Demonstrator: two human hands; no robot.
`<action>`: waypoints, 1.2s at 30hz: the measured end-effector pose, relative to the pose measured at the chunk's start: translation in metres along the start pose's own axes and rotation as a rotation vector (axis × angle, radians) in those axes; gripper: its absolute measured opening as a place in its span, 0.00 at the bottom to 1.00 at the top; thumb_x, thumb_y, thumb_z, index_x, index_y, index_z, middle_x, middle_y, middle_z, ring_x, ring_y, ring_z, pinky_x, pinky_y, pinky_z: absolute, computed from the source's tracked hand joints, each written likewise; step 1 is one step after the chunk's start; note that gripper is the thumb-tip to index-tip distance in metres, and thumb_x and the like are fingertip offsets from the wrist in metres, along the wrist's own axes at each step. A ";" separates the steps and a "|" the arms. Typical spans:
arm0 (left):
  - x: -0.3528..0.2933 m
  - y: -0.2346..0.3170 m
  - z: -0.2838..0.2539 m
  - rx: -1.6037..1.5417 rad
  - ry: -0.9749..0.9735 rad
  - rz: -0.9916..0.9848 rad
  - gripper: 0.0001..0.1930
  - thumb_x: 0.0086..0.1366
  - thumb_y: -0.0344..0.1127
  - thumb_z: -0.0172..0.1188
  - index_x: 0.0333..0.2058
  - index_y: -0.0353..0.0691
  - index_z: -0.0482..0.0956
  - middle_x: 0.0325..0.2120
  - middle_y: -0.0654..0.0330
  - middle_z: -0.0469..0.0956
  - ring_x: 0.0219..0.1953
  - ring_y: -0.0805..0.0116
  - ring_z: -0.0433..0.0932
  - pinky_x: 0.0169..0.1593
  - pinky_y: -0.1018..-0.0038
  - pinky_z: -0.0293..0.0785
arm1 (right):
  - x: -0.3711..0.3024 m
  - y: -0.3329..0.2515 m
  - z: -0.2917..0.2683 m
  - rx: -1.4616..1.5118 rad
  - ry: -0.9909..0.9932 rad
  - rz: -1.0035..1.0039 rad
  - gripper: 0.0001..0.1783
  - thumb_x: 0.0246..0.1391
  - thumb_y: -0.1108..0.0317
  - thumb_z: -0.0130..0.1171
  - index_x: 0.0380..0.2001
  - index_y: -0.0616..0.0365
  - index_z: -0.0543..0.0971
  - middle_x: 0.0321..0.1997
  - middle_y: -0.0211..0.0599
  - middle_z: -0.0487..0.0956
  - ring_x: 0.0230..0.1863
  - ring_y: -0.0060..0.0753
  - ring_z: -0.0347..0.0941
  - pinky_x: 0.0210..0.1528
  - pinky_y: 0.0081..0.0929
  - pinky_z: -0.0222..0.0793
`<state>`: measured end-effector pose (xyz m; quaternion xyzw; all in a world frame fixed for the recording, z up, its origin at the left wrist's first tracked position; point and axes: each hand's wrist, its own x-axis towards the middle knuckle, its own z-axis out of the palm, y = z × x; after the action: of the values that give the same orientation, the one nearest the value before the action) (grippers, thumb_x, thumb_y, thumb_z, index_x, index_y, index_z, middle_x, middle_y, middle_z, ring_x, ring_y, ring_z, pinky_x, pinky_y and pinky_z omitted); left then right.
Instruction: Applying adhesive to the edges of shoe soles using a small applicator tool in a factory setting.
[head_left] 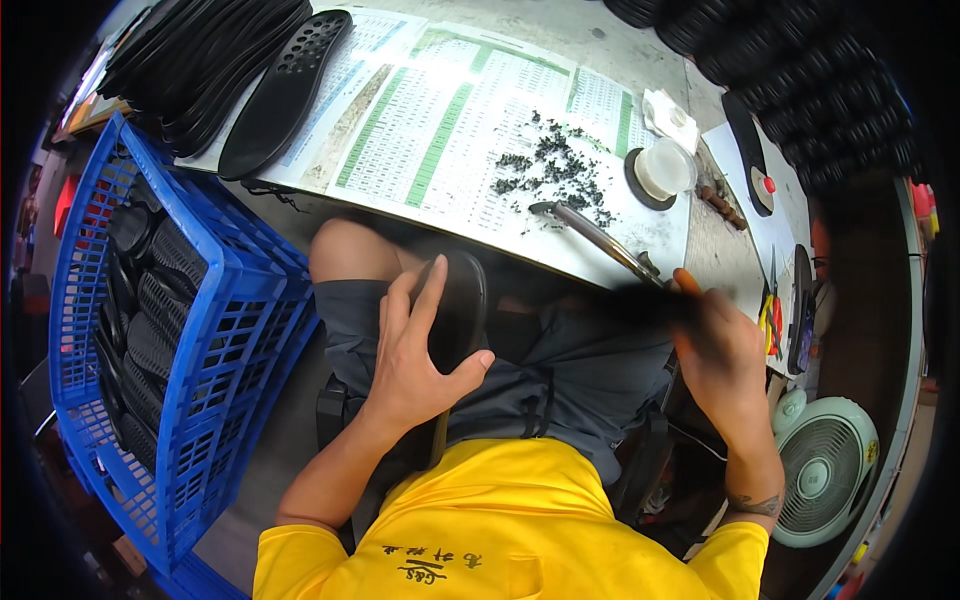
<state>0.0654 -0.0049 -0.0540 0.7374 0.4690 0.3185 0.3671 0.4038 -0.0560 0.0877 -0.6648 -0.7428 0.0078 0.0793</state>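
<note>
My left hand (415,345) holds an insole (455,310) over my lap, just before the near edge of the table (640,50). To my left stands a crate (190,340) with more insoles in it. Paper sheets (450,110) lie across the table; on them rests a scatter of trimmings (555,165), with a lidded cup (663,168) just right of it. A stack of insoles (210,60) sits at the far left, another pile (820,80) at the far right. My right hand (725,370) is at the table's right end, scissors (770,315) beside it, a fan (825,470) below.
</note>
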 end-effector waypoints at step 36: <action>0.001 0.003 -0.002 0.038 0.063 0.049 0.55 0.57 0.43 0.82 0.81 0.42 0.65 0.70 0.36 0.64 0.70 0.33 0.67 0.73 0.47 0.68 | -0.034 0.004 0.027 0.616 -0.175 0.236 0.27 0.54 0.78 0.78 0.59 0.59 0.90 0.26 0.39 0.74 0.24 0.32 0.70 0.31 0.30 0.65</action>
<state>0.0653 -0.0045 -0.0508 0.7451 0.4681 0.3415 0.3301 0.4075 -0.0862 0.0566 -0.6878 -0.6276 0.2977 0.2109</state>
